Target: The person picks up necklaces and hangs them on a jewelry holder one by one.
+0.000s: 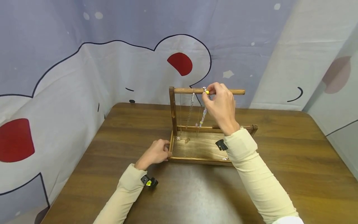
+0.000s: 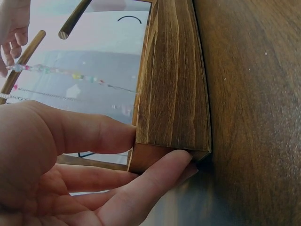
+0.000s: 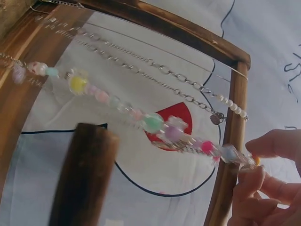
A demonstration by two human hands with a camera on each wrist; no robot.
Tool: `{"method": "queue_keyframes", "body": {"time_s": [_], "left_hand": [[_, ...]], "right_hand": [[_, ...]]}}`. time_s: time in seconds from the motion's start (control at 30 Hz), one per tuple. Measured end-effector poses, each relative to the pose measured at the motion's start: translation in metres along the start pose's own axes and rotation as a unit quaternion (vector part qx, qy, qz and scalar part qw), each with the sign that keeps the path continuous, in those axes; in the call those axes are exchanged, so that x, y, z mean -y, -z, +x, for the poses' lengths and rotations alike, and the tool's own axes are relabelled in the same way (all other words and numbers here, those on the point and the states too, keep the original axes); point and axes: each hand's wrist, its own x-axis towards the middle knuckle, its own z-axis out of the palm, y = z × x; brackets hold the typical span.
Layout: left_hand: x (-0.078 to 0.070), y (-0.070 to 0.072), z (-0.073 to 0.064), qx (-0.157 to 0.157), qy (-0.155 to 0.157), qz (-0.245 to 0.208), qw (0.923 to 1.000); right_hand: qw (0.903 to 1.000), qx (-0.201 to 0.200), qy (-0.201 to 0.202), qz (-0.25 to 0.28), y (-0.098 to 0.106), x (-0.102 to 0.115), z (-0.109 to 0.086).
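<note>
No words, brands or numbers can be read here! Over in the right wrist view, dark strokes (image 3: 291,69) run along the edge of the hanging cloth (image 3: 268,28), and whether they're lettering or drawing, I can't tell; the yellow patch (image 1: 149,183) on the left wristband (image 1: 144,179) is too small to make out.

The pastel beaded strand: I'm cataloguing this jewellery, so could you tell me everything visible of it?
The pastel beaded strand has pink, green, purple and yellow beads, some translucent, apparently plastic or glass, with thin metal-looking chain at its lower end. The right hand pinches its upper part at the wooden bar; it hangs aslant above the tray. Whether it is looped over the bar is unclear, and blur hides finer detail.
</note>
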Motion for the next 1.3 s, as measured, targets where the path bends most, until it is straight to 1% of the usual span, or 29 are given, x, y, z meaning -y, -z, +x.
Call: {"method": "queue_keyframes", "body": {"time_s": [0.13,0.2,0.3,0.4,0.43,0.5,0.57,0.6,0.63,0.67,0.7,0.77,0.83,0.87,0.97,1.03,1.13,1.23,1.3], "left_hand": [[0.001,-0.001,0.001,0.002,-0.001,0.000,1.0000],[0.001,-0.002,0.001,0.001,0.000,0.002,1.0000],[0.001,-0.002,0.002,-0.005,-0.003,0.004,1.0000],[0.000,-0.002,0.002,-0.008,-0.004,0.004,1.0000],[-0.001,-0.002,0.003,-0.007,-0.004,0.003,1.0000],[-0.001,-0.002,0.003,-0.001,-0.004,0.000,1.0000],[-0.002,-0.003,0.004,0.005,-0.006,-0.003,1.0000],[-0.003,-0.003,0.004,0.007,-0.006,-0.006,0.9999],[-0.003,-0.002,0.004,0.009,-0.006,-0.008,0.9999],[-0.003,-0.002,0.004,0.009,-0.005,-0.009,0.9999],[-0.003,-0.002,0.003,0.008,-0.005,-0.010,0.9999],[-0.003,-0.001,0.003,0.008,0.001,-0.013,0.9999],[-0.001,0.000,0.003,0.007,0.001,-0.011,0.9999],[-0.001,0.000,0.003,0.007,0.001,-0.011,0.9999],[0.000,0.001,0.004,0.009,-0.004,-0.008,0.9999],[0.000,0.001,0.004,0.006,-0.007,-0.006,0.9999],[0.000,0.001,0.005,0.005,-0.007,0.000,1.0000],[0.000,0.000,0.005,0.007,-0.005,0.001,1.0000],[0.001,-0.001,0.004,0.010,0.000,-0.001,0.9999]], "right_hand": [[0.9997,0.011,0.003,0.022,0.003,-0.006,-0.007],[0.9990,0.013,0.005,0.043,0.007,-0.009,-0.012],[0.9968,0.014,0.006,0.078,0.013,-0.014,-0.025],[0.9934,0.028,0.001,0.111,0.018,-0.020,-0.042],[0.9924,0.038,-0.005,0.117,0.020,-0.023,-0.048],[0.9899,0.072,-0.024,0.119,0.023,-0.031,-0.061],[0.9854,0.126,-0.047,0.105,0.027,-0.038,-0.073],[0.9810,0.162,-0.055,0.092,0.030,-0.042,-0.078],[0.9746,0.201,-0.062,0.076,0.032,-0.046,-0.081],[0.9662,0.242,-0.065,0.061,0.034,-0.049,-0.084],[0.9564,0.281,-0.066,0.044,0.036,-0.053,-0.086],[0.9329,0.355,-0.058,0.014,0.038,-0.060,-0.088],[0.9110,0.408,-0.058,-0.011,0.040,-0.068,-0.088],[0.9025,0.426,-0.057,-0.023,0.040,-0.072,-0.088],[0.8786,0.467,-0.073,-0.066,0.038,-0.085,-0.089],[0.8676,0.479,-0.094,-0.094,0.036,-0.093,-0.089],[0.8588,0.478,-0.128,-0.131,0.030,-0.105,-0.090],[0.8563,0.468,-0.154,-0.157,0.026,-0.113,-0.093],[0.8513,0.466,-0.167,-0.174,0.023,-0.117,-0.096]]}}
